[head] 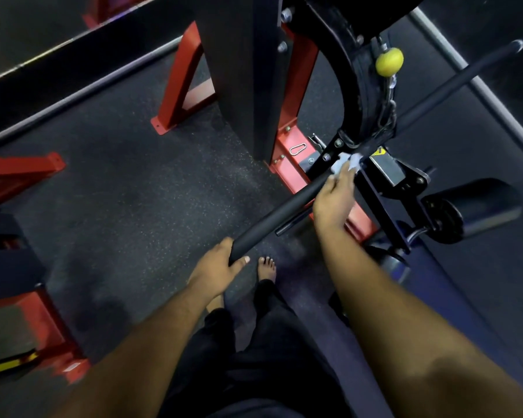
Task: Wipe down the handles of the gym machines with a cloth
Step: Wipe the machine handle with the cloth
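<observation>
The left hand (216, 265) held the near end of the long black bar handle (272, 211), its grip wrapped around the foam sleeve. Farther up the same bar, close to the middle where it met the machine's chain (387, 116), the right hand (334, 197) pressed a pale cloth (346, 161) against the handle, fingers curled over it. A yellow ball stopper (389, 61) sat above. A bare foot (267, 268) stood on the speckled floor (133, 191).

Dim room w/ dark speckled rubber floor (139, 188), red steel frame legs (181, 82) bolted down
</observation>
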### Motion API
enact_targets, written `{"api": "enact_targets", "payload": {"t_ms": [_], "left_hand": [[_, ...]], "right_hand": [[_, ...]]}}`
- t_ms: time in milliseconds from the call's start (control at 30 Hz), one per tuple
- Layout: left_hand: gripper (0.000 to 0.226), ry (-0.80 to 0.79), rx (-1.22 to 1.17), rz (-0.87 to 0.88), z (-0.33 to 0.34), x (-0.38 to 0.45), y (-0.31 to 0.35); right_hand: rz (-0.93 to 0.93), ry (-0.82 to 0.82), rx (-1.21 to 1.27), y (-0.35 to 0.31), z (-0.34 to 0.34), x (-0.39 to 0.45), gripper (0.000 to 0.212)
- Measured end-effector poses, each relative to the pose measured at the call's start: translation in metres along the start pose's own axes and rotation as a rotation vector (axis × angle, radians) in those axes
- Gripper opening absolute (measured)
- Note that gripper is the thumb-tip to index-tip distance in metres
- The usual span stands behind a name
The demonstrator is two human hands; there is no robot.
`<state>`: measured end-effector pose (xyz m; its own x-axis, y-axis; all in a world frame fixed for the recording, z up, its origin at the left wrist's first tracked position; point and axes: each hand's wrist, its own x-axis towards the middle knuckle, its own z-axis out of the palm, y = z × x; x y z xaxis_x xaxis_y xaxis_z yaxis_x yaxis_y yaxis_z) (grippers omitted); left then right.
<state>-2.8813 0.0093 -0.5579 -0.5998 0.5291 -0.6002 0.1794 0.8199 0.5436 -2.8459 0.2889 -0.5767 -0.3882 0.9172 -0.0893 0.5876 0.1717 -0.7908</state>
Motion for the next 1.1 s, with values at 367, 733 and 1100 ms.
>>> {"api": "enact_targets", "payload": {"t_ms": [367,733,1100], "left_hand": [[0.036,-0.015,0.001,0.014,0.001,0.002,-0.006],[0.036,-0.02,0.007,0.044,-0.001,0.002,-0.005],[0.039,-0.043,0.005,0.05,-0.002,-0.002,-0.006]], "right_hand": [[0.104,-0.065,0.055,0.003,0.002,0.035,0.079],[0.004,-0.272,0.024,-0.013,0.021,-0.123,0.07],[-0.381,-0.379,-0.779,-0.009,-0.029,0.033,0.093]]}}
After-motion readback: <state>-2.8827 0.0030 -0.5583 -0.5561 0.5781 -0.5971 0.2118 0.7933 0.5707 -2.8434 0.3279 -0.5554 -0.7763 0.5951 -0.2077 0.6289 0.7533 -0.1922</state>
